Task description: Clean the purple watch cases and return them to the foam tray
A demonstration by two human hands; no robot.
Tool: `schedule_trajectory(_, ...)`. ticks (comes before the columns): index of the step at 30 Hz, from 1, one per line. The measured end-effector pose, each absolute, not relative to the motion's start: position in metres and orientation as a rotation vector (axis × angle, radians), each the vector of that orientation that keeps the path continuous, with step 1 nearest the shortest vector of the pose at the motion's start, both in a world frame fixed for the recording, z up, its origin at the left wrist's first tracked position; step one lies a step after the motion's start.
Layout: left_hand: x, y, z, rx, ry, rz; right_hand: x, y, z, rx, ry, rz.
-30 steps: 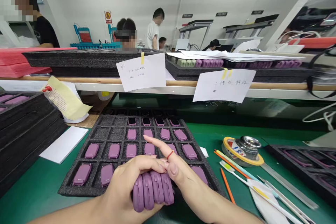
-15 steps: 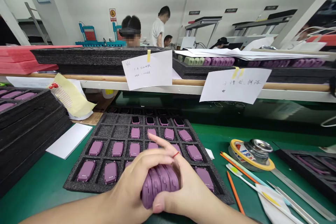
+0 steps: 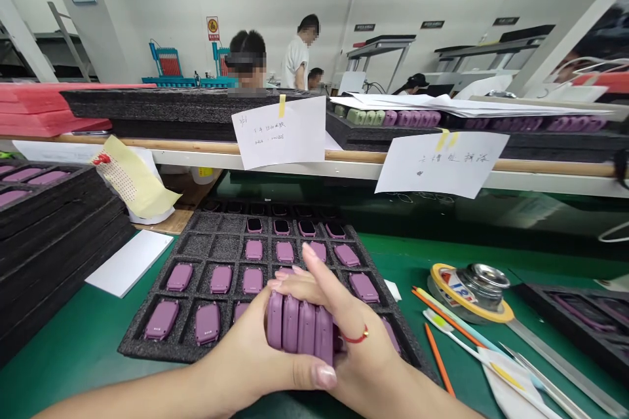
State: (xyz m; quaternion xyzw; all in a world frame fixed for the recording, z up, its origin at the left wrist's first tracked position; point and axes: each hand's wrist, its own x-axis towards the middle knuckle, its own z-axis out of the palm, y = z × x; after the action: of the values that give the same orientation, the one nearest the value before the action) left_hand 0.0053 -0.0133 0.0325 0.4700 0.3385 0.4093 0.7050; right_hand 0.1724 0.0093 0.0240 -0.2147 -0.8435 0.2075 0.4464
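Both hands are wrapped round a row of several purple smartwatch cases, standing on edge face to face, above the front of a black foam tray. My left hand closes on the left end, its thumb lying across the lower front edges. At the right end my right hand, with a red string bracelet on its wrist, presses against the cases. One of its digits points upward over the top. In the tray's compartments lie more purple watch cases, and watches with dark screens sit farther back.
To the right lie a yellow-rimmed tape roll with a metal-topped jar, a toothbrush, an orange stick and tweezers. Stacked black foam trays stand left, beside white paper. A shelf crosses above; people are behind it.
My hands have turned round the row of cases. The left thumb now crosses the lower front, where the right thumb was, and the right wrist has rolled, bringing the bracelet lower.
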Motion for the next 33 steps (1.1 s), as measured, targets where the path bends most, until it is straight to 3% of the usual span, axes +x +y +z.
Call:
schedule_trajectory(4, 0.009, -0.013, 0.031, 0.779, 0.692, 0.906, 0.174, 0.009, 0.027, -0.574, -2.220, 0.423)
schedule_trajectory(13, 0.003, -0.007, 0.025, 0.492, 0.449, 0.904, 0.192, 0.019, 0.057, -0.680, -1.999, 0.834)
schedule_trajectory(20, -0.001, -0.004, 0.019, 0.554, 0.287, 0.846, 0.192, 0.012, 0.054, -0.642, -1.564, 0.675)
schedule_trajectory(26, -0.004, -0.005, 0.024, 0.611, 0.305, 0.763, 0.190, 0.005, 0.056, -0.615, -1.966, 0.531)
schedule_trajectory(33, -0.002, -0.005, 0.030, 0.581, 0.335, 0.756, 0.184, 0.008, 0.051, -0.610, -2.032, 0.551)
